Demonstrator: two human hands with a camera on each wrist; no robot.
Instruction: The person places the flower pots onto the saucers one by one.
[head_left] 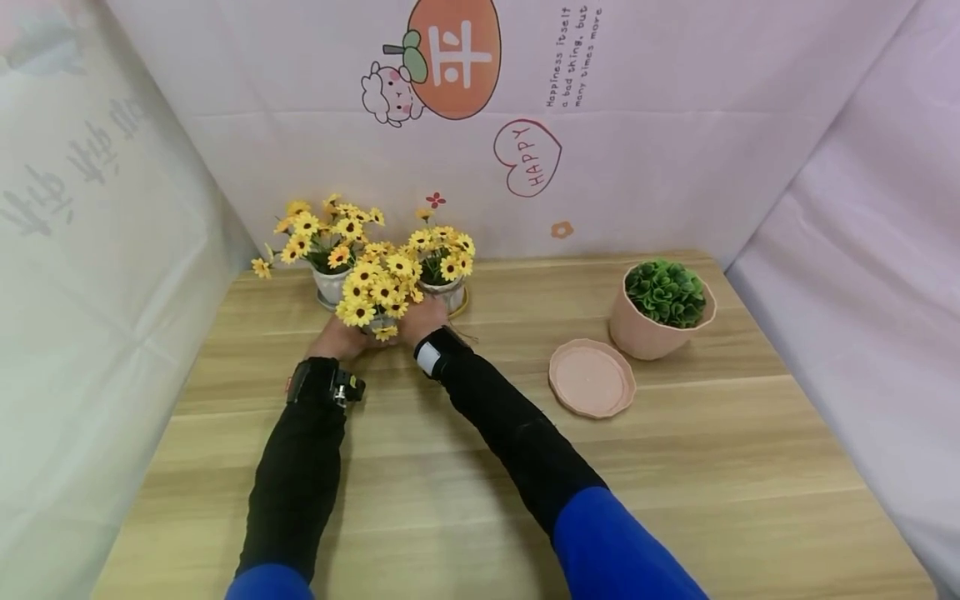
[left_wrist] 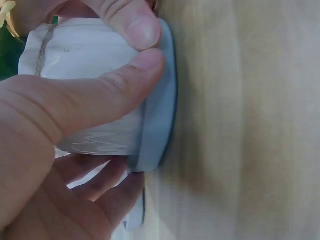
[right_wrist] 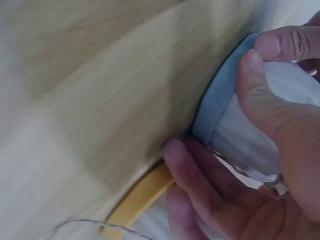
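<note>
Both hands on the front flower pot [left_wrist: 95,52], white, holding a bunch of yellow flowers [head_left: 378,287]; pot is at the left-centre of the wooden table [head_left: 450,517], just in front of and between two other potted yellow flowers. Left hand [head_left: 339,340] grips it: thumb bent across the near face, tip down by the blue-grey saucer [left_wrist: 159,105] under the pot, other fingers curled round the left side, some at the saucer edge. Right hand [head_left: 423,321] grips from the other side: thumb along the near face, fingers curled round the right side, fingertips low by the saucer. Thumb tips meet, touching, near the saucer rim. Gap of each hand is about pot-wide, filled by the pot. Can't tell whether the saucer bears fully on the wood. Right hand's fingers sit between this pot and the yellow saucer [right_wrist: 140,195] of the right-rear pot [head_left: 447,296]; a loose twine end [right_wrist: 100,221] shows beside that saucer. Left-rear pot [head_left: 330,286] stands just behind, on its own saucer. Well apart, right side: pink pot [head_left: 648,332] with green plant [head_left: 667,292], upright, and a pink saucer [head_left: 592,379] lying flat just beside it, nearer the person.
</note>
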